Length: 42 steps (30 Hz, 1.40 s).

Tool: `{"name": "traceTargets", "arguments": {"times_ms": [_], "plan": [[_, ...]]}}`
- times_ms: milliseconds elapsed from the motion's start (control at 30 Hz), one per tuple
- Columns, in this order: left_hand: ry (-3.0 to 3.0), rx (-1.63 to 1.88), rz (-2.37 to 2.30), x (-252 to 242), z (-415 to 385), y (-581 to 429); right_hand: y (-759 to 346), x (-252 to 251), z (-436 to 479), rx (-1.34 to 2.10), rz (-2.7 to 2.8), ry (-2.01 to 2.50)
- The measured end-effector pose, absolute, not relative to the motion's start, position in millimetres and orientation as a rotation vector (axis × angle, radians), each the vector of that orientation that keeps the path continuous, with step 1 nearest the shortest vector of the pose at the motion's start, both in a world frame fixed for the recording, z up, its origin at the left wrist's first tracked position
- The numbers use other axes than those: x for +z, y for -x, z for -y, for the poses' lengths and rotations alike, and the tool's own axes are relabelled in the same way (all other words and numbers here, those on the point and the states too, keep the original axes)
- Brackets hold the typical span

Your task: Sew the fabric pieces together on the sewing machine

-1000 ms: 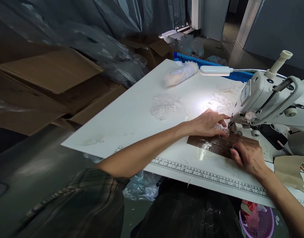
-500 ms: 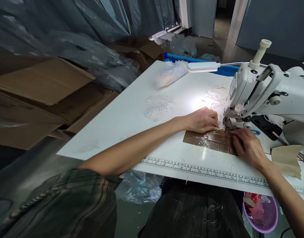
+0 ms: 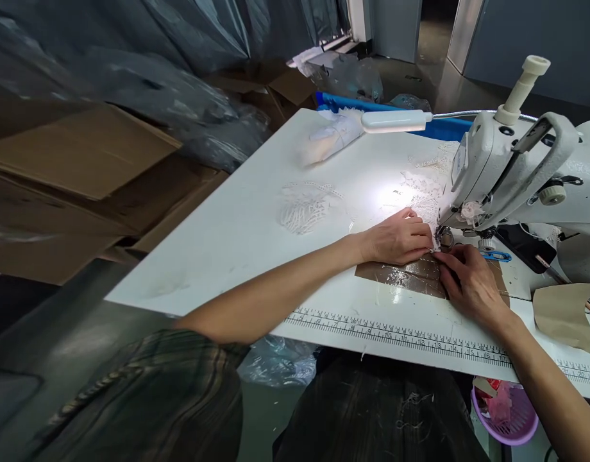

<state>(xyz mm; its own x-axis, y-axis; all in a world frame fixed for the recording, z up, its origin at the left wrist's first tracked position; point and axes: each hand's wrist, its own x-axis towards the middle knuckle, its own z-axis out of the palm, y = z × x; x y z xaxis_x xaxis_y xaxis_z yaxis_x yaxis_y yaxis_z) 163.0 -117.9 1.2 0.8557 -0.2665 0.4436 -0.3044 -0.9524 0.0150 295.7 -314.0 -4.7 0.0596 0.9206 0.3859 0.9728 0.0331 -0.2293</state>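
At the near edge of the worktop (image 3: 218,256) runs a printed ruler scale (image 3: 391,333), and behind it a glossy brown sheet (image 3: 405,276) lies partly beneath both hands. The right hand (image 3: 472,282) has thumb and index narrowly apart, fingertips at the near edge of the white lace (image 3: 420,192); whether they pinch it I cannot tell. The left hand (image 3: 401,237) has its fingers bunched on the same lace, just beside the sewing machine (image 3: 540,186); holding or merely pressing is unclear. The lace's near end sits close to the needle area, the rest spreading behind under the lamp's light, so this piece looks to be mid-work, being lined up or fed. No seam can be made out, so how much is stitched stays uncertain. A separate lace piece (image 3: 304,208) lies flat to the left, apart from the hands, and farther back rests a wrapped bundle (image 3: 333,138); whether these are finished or waiting, I cannot tell.
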Motion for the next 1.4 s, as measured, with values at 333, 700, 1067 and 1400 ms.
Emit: {"name": "traceTargets", "arguments": {"times_ms": [333, 700, 1067, 1400], "plan": [[-2.903, 0.707, 0.443, -2.2, 118.4, -161.5, -299.8, 4.5, 316.5, 0.032, 1.786, 1.927], [-2.879, 0.759, 0.404, -4.3, 118.9, -161.0, -320.3, 24.6, 299.6, 0.439, 1.383, 2.136], [-2.849, 0.796, 0.303, -8.6, 119.4, -161.9, -306.1, 6.2, 308.8, 0.039, 1.913, 1.92], [-2.907, 0.721, 0.391, -1.0, 121.0, -162.1, -302.2, 10.0, 306.6, 0.038, 1.972, 1.883]]}}
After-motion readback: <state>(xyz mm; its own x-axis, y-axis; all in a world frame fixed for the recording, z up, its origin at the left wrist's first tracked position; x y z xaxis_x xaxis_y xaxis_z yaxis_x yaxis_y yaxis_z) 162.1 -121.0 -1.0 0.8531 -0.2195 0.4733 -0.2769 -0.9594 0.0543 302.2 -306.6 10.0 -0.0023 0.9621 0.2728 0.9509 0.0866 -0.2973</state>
